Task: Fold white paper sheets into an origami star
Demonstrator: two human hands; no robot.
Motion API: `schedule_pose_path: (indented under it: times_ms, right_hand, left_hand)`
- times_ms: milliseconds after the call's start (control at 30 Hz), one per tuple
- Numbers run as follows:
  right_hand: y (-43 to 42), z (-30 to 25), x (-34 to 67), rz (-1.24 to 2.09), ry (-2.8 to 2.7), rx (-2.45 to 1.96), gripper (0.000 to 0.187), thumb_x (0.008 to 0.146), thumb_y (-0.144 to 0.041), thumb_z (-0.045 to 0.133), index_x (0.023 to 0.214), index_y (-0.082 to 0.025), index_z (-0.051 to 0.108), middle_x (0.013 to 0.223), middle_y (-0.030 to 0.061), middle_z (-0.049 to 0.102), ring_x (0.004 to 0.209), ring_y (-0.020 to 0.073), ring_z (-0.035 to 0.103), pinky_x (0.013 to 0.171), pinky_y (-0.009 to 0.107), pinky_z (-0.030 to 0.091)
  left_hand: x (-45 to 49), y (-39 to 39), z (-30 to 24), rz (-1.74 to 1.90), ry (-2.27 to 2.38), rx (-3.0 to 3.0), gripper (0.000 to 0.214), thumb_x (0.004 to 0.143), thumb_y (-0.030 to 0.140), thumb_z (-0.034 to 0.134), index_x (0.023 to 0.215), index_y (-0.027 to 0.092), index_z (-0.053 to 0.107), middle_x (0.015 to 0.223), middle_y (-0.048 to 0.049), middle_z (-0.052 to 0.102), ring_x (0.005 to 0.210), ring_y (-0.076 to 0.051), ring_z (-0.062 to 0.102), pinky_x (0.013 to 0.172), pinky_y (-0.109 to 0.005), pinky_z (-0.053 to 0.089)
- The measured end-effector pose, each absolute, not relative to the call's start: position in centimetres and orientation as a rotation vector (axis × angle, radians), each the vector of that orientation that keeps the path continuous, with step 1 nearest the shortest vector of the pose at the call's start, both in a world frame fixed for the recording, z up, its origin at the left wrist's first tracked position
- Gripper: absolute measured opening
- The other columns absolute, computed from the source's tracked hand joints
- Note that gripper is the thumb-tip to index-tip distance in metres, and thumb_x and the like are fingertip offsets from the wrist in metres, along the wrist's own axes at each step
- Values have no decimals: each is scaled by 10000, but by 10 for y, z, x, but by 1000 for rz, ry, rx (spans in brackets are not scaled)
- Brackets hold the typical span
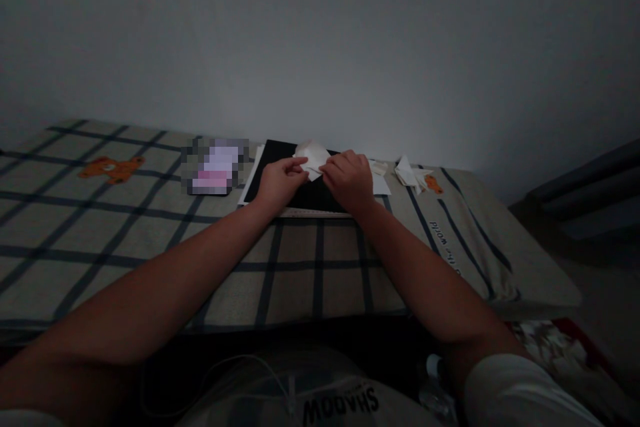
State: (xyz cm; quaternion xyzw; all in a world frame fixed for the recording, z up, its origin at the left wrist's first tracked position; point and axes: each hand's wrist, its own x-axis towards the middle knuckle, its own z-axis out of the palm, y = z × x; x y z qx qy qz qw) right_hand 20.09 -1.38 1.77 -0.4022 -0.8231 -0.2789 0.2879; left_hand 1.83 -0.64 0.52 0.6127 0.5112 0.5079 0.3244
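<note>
A small piece of white folded paper (pixel 312 155) is held between my two hands, above a black flat board or folder (pixel 270 159). My left hand (pixel 283 181) pinches the paper's left side between thumb and fingers. On its right side, my right hand (pixel 349 179) grips the near edge with curled fingers. White sheets (pixel 254 177) stick out from under the black board. The exact folds of the paper are too dim and small to make out.
Left of the board lies a phone (pixel 216 168) with a blurred screen. Folded white paper pieces (pixel 407 173) lie to the right on the checked cloth (pixel 320 267). A plain wall (pixel 320 47) rises behind. Below the edge are a plastic bottle (pixel 436 390) and a red container (pixel 575 333) with crumpled paper.
</note>
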Motion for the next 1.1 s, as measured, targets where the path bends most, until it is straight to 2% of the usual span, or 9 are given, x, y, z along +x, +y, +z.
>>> schedule_pose_path:
  times_ms: [233,533,900,1100]
  right_hand:
    - [-16,19,203,-713,-2240,-1107,174,963,-272,530,903,-222,685,897,57,687,942,239,464,770,384,257]
    - [-19,19,197,-808,-2258,-1038,205,977,-277,512,876,-228,684,843,48,637,904,227,438,761,379,237]
    - [-21,20,196,-740,-2255,-1083,213,985,-280,496,900,-248,689,886,51,652,906,231,457,754,386,256]
    - [-21,20,196,-716,-2284,-1020,225,992,-288,484,933,-243,696,952,48,688,950,231,476,787,389,274]
  left_hand:
    - [18,-5,2,1306,1334,1565,414,708,243,727,1108,136,731,814,-41,711,710,-151,652,749,-292,536]
    - [20,-6,3,1332,1265,1468,409,710,212,718,1107,115,725,812,-47,720,700,-142,658,761,-287,546]
    - [21,-9,5,1310,1269,1590,273,741,223,721,1004,155,749,830,-54,728,692,-147,666,727,-296,553]
    - [21,-9,6,1366,1292,1530,316,717,191,726,1030,143,741,818,-39,711,675,-134,648,714,-275,545]
